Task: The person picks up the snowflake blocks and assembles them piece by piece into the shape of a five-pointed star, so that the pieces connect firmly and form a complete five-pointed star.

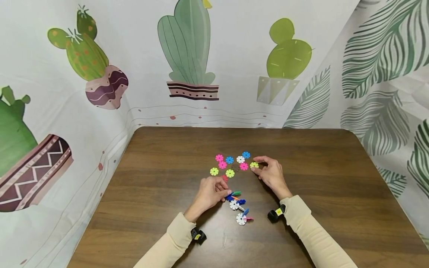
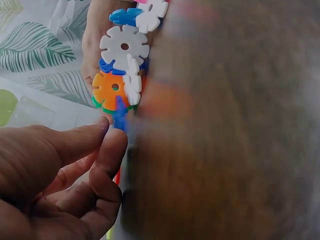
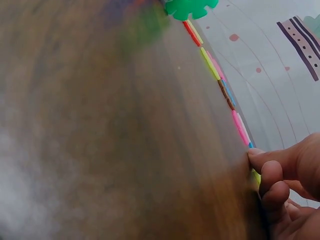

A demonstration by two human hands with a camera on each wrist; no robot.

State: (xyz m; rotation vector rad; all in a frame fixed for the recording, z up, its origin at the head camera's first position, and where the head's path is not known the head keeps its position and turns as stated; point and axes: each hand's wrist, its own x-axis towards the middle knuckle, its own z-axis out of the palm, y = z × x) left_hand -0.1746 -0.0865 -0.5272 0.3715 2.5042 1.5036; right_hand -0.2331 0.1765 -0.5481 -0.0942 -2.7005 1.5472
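My left hand (image 1: 210, 192) pinches a blue notched interlocking disc (image 2: 119, 114) between thumb and forefinger, at the far end of a chain of joined discs. In the left wrist view the chain includes an orange disc (image 2: 104, 89), a larger-looking white disc (image 2: 125, 42) and a blue one (image 2: 125, 17); a green disc (image 1: 236, 193) shows in the head view. Farther right, my right hand (image 1: 272, 174) has its thumb and forefinger at the edges of a flat yellow-green disc (image 1: 254, 165), which is mostly covered in the right wrist view.
Loose discs lie flat beyond the chain: pink (image 1: 219, 158), blue (image 1: 229, 160), white (image 1: 240, 159), yellow-green (image 1: 214, 171), a brown one (image 1: 235, 168) hard to see on the wood, and a red one (image 1: 225, 178) partly behind the left hand. The brown table (image 1: 161, 156) meets a patterned cloth (image 1: 144, 93).
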